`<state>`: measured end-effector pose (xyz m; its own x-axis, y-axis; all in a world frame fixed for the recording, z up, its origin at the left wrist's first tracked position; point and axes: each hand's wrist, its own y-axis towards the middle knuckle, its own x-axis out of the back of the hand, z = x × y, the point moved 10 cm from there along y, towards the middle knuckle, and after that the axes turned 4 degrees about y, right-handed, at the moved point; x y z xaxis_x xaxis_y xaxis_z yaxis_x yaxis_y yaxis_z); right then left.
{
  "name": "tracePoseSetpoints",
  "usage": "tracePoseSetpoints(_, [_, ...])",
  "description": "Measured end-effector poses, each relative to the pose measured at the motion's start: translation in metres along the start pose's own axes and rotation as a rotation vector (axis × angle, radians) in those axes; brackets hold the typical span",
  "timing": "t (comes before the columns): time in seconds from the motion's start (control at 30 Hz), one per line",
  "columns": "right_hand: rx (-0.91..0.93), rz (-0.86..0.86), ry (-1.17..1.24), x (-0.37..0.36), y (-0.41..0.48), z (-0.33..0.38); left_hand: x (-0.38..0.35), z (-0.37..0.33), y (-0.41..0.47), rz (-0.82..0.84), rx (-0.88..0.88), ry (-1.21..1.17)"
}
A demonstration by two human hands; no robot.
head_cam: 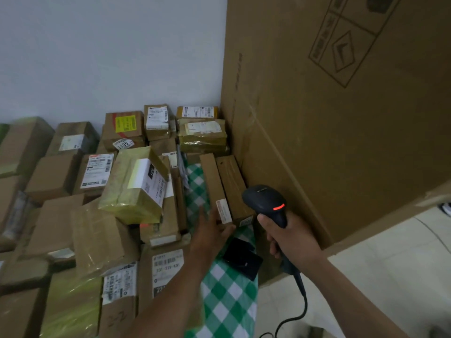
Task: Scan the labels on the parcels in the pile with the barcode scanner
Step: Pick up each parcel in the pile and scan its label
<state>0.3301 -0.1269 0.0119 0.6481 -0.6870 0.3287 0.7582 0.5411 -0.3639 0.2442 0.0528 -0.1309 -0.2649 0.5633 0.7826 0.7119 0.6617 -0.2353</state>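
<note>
A pile of brown and yellow-taped parcels (102, 215) with white labels fills the left and middle, on a green checked cloth (229, 296). My right hand (290, 237) grips the black corded barcode scanner (267, 201), whose red light glows; it points down-left at the pile. A red scan spot (146, 226) falls on a low brown box. My left hand (212, 228) reaches forward with fingers extended and touches the near end of a long narrow brown box (214, 186) with a small label. A yellow-wrapped parcel (135, 184) lies tilted on top of the pile.
A very large cardboard carton (341, 106) stands on the right against the pile. A white wall (109, 57) runs behind. A black flat object (242, 258) lies on the cloth by my left wrist. Pale floor tiles (390, 264) show at lower right.
</note>
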Motion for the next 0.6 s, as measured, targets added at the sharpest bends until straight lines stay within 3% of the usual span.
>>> tracePoseSetpoints(0.13, [-0.014, -0.013, 0.007, -0.001, 0.002, -0.004, -0.007, 0.001, 0.006, 0.018, 0.025, 0.028])
tracePoseSetpoints(0.33, [-0.034, -0.028, 0.026, -0.002, 0.004, -0.004, -0.001, 0.013, 0.010, -0.020, 0.210, -0.286])
tracePoseSetpoints(0.47, [-0.037, -0.037, 0.057, -0.002, 0.005, -0.004, 0.035, 0.013, -0.001, -0.196, 0.197, 0.079])
tracePoseSetpoints(0.6, [-0.047, -0.034, 0.071, -0.004, 0.005, -0.003, 0.023, 0.004, 0.000, -0.166, 0.064, 0.481])
